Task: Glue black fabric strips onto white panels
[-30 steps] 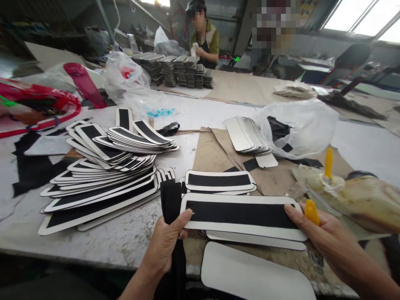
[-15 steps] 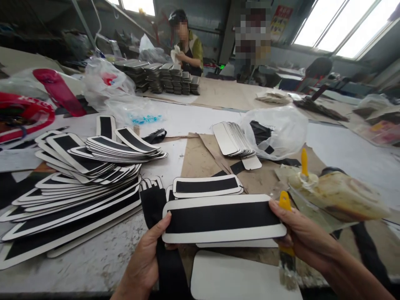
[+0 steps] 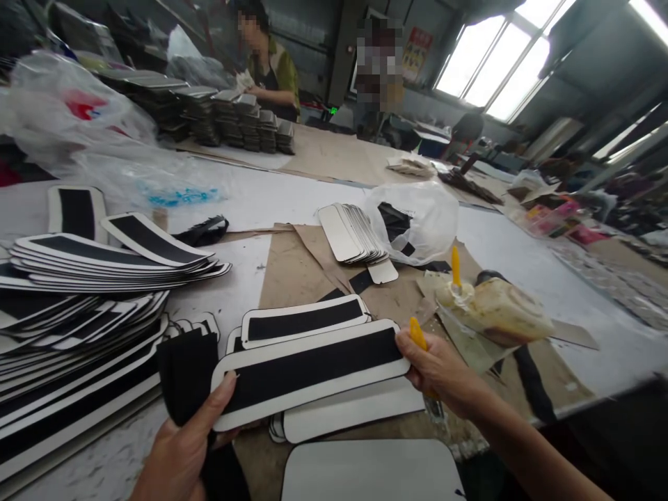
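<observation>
A white rounded panel with a black strip along it (image 3: 313, 372) is held up between both hands. My left hand (image 3: 182, 445) grips its left end, thumb on top. At the right end, my right hand (image 3: 438, 365) pinches the corner and also holds a yellow-handled brush (image 3: 417, 334), bristles down. Black fabric (image 3: 188, 369) hangs by my left hand. Behind the panel lies a smaller black-striped piece (image 3: 307, 320). Plain white panels (image 3: 370, 473) lie below it.
Striped panels (image 3: 78, 390) are piled at the left. White pieces (image 3: 342, 233) stand fanned beside a plastic bag (image 3: 417, 216). A glue container (image 3: 501, 309) with another yellow brush (image 3: 456, 268) is at the right. Across the table a person (image 3: 271, 69) stands behind grey stacks (image 3: 224, 118).
The view has turned to the right, so the table's things sit further left. The held panel now tilts more, its right end higher. Both hands keep their grip.
</observation>
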A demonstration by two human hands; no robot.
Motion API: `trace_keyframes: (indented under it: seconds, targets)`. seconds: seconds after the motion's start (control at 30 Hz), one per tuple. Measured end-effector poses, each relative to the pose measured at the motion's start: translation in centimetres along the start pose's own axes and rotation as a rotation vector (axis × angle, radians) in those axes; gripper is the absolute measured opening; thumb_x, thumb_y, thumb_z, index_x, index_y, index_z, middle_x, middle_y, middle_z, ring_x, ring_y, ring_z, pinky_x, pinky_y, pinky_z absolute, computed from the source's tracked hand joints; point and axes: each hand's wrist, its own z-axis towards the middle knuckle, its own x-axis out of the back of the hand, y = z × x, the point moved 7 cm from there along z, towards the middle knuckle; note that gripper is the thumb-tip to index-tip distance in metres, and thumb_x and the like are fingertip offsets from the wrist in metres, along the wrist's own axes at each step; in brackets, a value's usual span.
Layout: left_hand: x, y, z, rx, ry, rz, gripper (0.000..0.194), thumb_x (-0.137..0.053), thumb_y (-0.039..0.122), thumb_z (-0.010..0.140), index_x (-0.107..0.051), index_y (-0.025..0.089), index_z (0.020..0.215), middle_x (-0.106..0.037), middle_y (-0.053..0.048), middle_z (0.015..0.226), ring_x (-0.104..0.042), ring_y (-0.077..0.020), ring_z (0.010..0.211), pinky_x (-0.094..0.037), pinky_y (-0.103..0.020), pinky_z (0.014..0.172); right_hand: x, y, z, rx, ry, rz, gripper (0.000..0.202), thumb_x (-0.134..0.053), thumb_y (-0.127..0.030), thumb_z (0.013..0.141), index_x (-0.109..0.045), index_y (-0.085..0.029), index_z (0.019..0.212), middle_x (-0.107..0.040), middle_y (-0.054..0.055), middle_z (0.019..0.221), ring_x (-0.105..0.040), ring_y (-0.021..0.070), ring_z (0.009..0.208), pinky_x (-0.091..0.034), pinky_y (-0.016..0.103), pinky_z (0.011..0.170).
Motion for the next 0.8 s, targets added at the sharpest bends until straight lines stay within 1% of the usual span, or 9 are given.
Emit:
trace_keyframes:
  seconds: [0.07,0.13,0.27,0.4,0.53,0.63,0.73,0.8]
  targets:
    - [0.1,-0.2,0.0,0.016,0.017,-0.014,0.037,-0.07,0.022,0.074,-0.064,0.024,0.11,-0.069,-0.003,0.1,-0.066,-0.0226,0.083,-0.058,-0.024,0.06,-0.1,-0.2,0.0,0.022,-0.006,-0.058,0.048,-0.058,-0.063,0.074,-0.039,-0.02,0.069,-0.033,-0.009,0.05,-0.026,0.0043,0.04,-0.017,0.017,0.037]
    - [0.1,-0.3,-0.1,0.035,0.03,-0.018,0.033,-0.07,0.023,0.074,-0.065,0.023,0.107,-0.07,-0.003,0.097,-0.067,-0.0218,0.079,-0.058,-0.024,0.059,-0.3,-0.3,0.1,0.04,-0.027,-0.084,0.044,-0.058,-0.058,0.077,-0.039,-0.019,0.07,-0.032,-0.009,0.052,-0.026,0.0047,0.042,-0.019,0.018,0.039]
    - [-0.2,-0.2,-0.5,0.022,0.04,-0.028,0.024,-0.07,0.021,0.075,-0.067,0.021,0.098,-0.071,-0.002,0.092,-0.067,-0.0192,0.072,-0.057,-0.021,0.057,-0.4,-0.8,0.0,0.065,-0.033,-0.155,0.037,-0.056,-0.052,0.081,-0.041,-0.02,0.068,-0.036,-0.007,0.052,-0.03,0.0068,0.044,-0.024,0.019,0.041]
    - [-0.2,-0.2,-0.8,0.026,0.044,-0.053,0.026,-0.068,0.017,0.075,-0.066,0.024,0.1,-0.071,-0.001,0.086,-0.067,-0.0188,0.07,-0.057,-0.021,0.055,-0.4,-1.0,-0.3,0.076,-0.026,-0.172,0.035,-0.055,-0.05,0.083,-0.042,-0.021,0.068,-0.038,-0.006,0.051,-0.032,0.0082,0.045,-0.027,0.02,0.042]
    - [-0.2,-0.2,-1.1,0.032,0.038,-0.072,0.026,-0.069,0.015,0.074,-0.067,0.022,0.099,-0.071,-0.001,0.084,-0.067,-0.018,0.067,-0.056,-0.021,0.053,-0.4,-1.0,-0.3,0.087,-0.051,-0.152,0.035,-0.054,-0.052,0.083,-0.043,-0.021,0.07,-0.038,-0.007,0.052,-0.031,0.0075,0.044,-0.028,0.019,0.043]
    - [-0.3,-0.2,-1.3,0.014,0.035,-0.057,0.027,-0.068,0.013,0.075,-0.066,0.02,0.1,-0.071,-0.002,0.086,-0.066,-0.0177,0.067,-0.056,-0.02,0.053,0.0,-1.3,0.1,0.105,-0.028,-0.175,0.039,-0.051,-0.057,0.082,-0.048,-0.019,0.072,-0.045,-0.004,0.056,-0.04,0.0094,0.05,-0.034,0.02,0.046]
    - [-0.4,-0.1,-1.3,-0.014,0.017,-0.032,0.029,-0.067,0.014,0.075,-0.065,0.02,0.103,-0.071,-0.003,0.087,-0.066,-0.0185,0.068,-0.056,-0.022,0.054,0.4,-1.7,0.5,0.103,0.027,-0.226,0.044,-0.052,-0.06,0.08,-0.054,-0.017,0.073,-0.054,0.002,0.065,-0.052,0.0162,0.063,-0.042,0.025,0.054]
    - [-0.3,-0.1,-0.9,-0.005,-0.002,-0.022,0.031,-0.068,0.016,0.075,-0.065,0.02,0.105,-0.071,-0.003,0.087,-0.066,-0.0187,0.069,-0.055,-0.022,0.055,0.2,-2.1,0.7,0.103,0.015,-0.229,0.045,-0.052,-0.06,0.079,-0.056,-0.016,0.075,-0.058,0.004,0.07,-0.055,0.0193,0.07,-0.044,0.027,0.059]
